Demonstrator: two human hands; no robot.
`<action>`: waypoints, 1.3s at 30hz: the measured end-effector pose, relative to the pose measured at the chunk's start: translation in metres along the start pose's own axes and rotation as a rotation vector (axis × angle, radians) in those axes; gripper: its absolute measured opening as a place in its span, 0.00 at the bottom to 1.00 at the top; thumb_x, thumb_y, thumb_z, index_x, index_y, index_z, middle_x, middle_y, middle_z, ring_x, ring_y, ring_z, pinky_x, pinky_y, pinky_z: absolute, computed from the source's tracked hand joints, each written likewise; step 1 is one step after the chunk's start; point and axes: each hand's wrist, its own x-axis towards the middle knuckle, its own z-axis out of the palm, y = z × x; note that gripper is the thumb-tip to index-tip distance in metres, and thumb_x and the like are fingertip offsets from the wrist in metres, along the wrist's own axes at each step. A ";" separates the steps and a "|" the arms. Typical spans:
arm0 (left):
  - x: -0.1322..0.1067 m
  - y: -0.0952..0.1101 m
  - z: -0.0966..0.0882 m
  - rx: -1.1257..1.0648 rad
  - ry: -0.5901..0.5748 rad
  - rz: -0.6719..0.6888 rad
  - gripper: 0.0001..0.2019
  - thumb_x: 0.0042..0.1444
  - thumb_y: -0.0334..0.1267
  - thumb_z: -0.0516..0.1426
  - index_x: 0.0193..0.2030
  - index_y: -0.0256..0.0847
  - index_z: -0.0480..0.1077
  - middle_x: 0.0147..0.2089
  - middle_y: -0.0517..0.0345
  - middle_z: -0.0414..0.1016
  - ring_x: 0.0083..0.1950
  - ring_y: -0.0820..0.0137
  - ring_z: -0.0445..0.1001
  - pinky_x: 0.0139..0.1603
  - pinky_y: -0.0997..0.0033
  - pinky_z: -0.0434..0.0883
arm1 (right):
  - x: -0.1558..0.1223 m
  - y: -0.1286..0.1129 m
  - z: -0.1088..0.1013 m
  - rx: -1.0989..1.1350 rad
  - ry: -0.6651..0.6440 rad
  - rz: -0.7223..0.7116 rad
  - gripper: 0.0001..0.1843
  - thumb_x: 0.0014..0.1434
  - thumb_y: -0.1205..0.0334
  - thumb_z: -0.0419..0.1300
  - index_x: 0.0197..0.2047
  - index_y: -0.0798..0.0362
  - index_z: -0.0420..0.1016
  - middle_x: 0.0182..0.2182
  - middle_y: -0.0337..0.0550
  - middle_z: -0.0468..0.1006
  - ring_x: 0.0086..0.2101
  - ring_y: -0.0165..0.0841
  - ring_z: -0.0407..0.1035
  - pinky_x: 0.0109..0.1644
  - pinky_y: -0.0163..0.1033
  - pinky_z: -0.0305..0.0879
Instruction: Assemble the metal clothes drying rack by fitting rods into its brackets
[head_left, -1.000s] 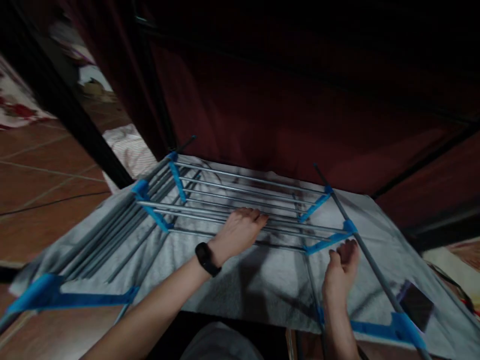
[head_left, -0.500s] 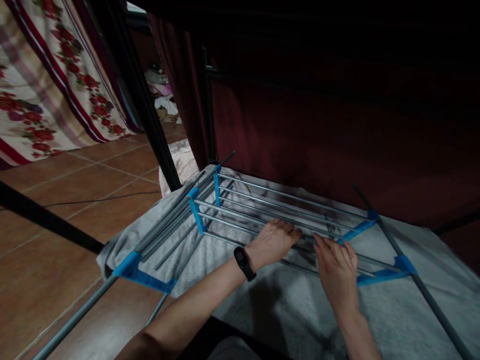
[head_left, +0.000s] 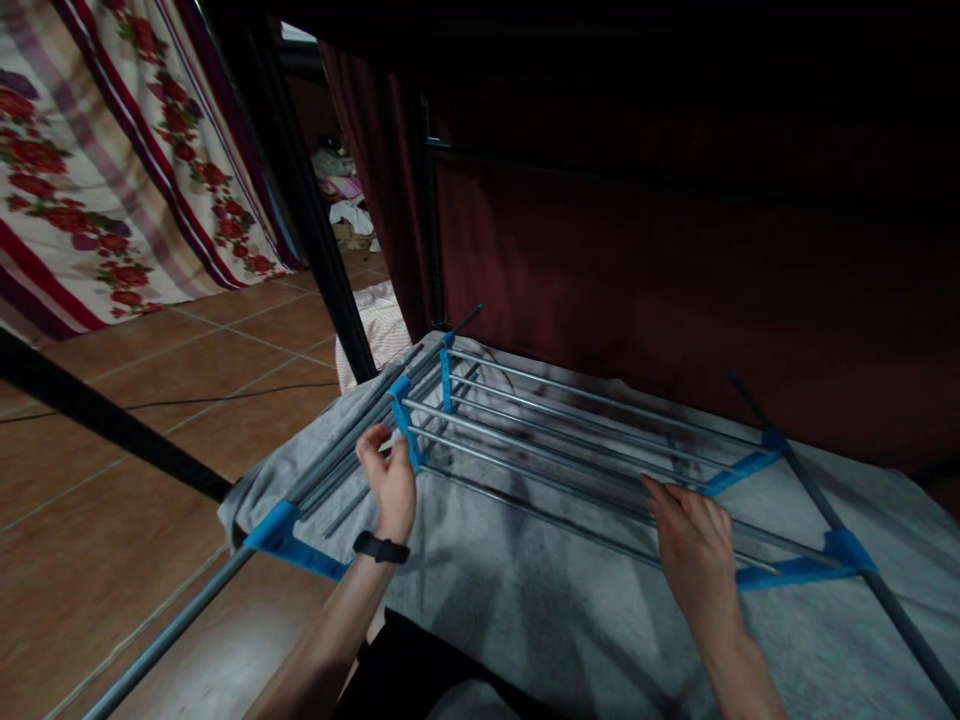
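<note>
A rack of grey metal tubes with blue plastic connectors lies on a grey blanket (head_left: 570,610). My left hand (head_left: 388,480), with a black band on the wrist, is beside the left blue connector (head_left: 405,420). Its thumb and fingers are apart, and nothing shows between them. Toward the rack's right end, my right hand (head_left: 694,530) has its fingers bent over a metal tube (head_left: 517,445). The undersides of its fingers are hidden. Farther right, another blue connector (head_left: 806,568) joins the tubes to a thicker pole (head_left: 892,600).
Loose grey tubes (head_left: 360,415) lie along the blanket's left side. A black post (head_left: 322,230) and a slanted black bar (head_left: 112,430) frame the left. Dark red cloth (head_left: 637,270) hangs behind. A flowered cloth (head_left: 112,170) hangs over the tiled floor (head_left: 187,400).
My left hand has moved left, from the middle of the tubes to the left blue connector. My right hand stays over the tubes. The view has shifted slightly.
</note>
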 end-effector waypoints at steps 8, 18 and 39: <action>0.038 0.005 0.023 -0.069 -0.149 0.166 0.18 0.65 0.43 0.52 0.56 0.37 0.73 0.57 0.44 0.78 0.63 0.57 0.74 0.69 0.53 0.67 | 0.002 0.002 0.001 0.019 0.003 -0.013 0.21 0.70 0.62 0.56 0.64 0.45 0.71 0.42 0.46 0.78 0.41 0.39 0.71 0.48 0.46 0.63; 0.033 0.007 0.029 0.033 -0.073 0.155 0.19 0.67 0.45 0.50 0.54 0.35 0.74 0.53 0.40 0.79 0.59 0.54 0.76 0.65 0.53 0.70 | 0.006 0.005 0.000 -0.033 -0.002 -0.015 0.14 0.70 0.60 0.57 0.56 0.47 0.77 0.38 0.46 0.77 0.36 0.37 0.68 0.42 0.44 0.60; 0.027 0.008 0.047 -0.176 0.055 0.118 0.14 0.63 0.38 0.55 0.49 0.36 0.77 0.51 0.45 0.81 0.57 0.57 0.77 0.65 0.58 0.69 | 0.016 0.005 -0.001 -0.246 -0.071 -0.165 0.12 0.71 0.55 0.57 0.48 0.52 0.78 0.31 0.44 0.74 0.33 0.37 0.65 0.40 0.43 0.57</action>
